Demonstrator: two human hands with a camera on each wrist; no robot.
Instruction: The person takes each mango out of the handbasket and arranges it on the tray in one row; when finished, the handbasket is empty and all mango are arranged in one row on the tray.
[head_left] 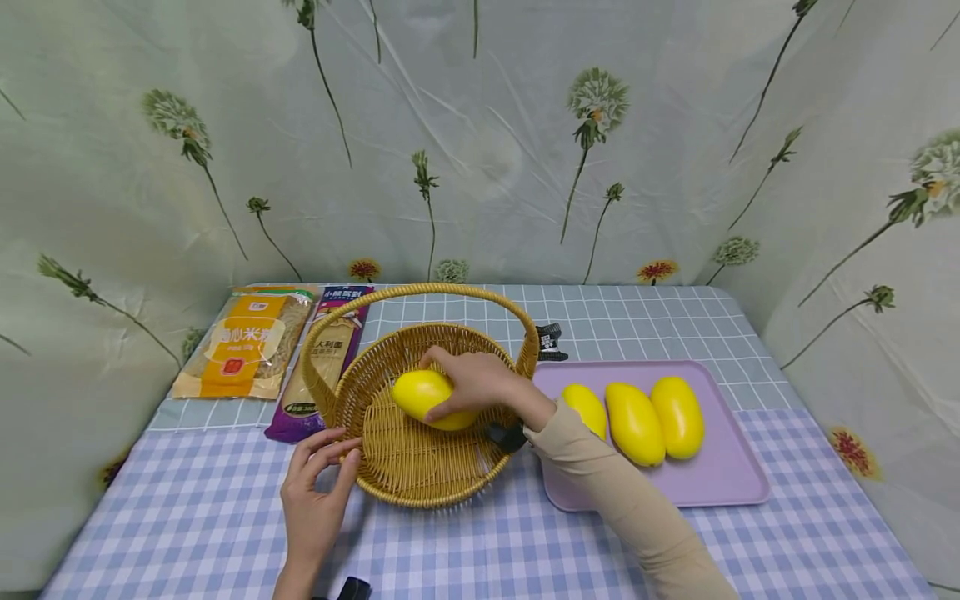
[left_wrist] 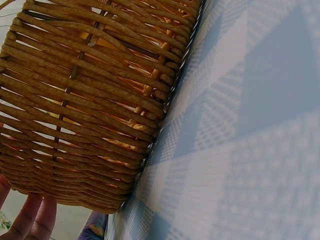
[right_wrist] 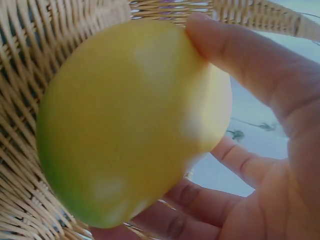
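A round wicker basket (head_left: 397, 458) with a tall arched handle stands at the middle of the table. Inside it, my right hand (head_left: 480, 383) grips a yellow mango (head_left: 422, 393) from above, thumb on the near side. The right wrist view shows that mango (right_wrist: 130, 120) with a greenish end, close to the woven wall; whether it touches the bottom I cannot tell. At the basket's left front rim, my left hand (head_left: 318, 492) holds the edge with fingers and thumb. Its fingertips (left_wrist: 42, 215) show beside the weave in the left wrist view.
Three more mangoes (head_left: 633, 423) lie on a lilac tray (head_left: 731, 467) to the right, one partly behind the right sleeve. Left of the basket are an orange-labelled food packet (head_left: 243, 346) and a purple pasta packet (head_left: 330, 354). A small black item (head_left: 551, 342) lies behind the tray.
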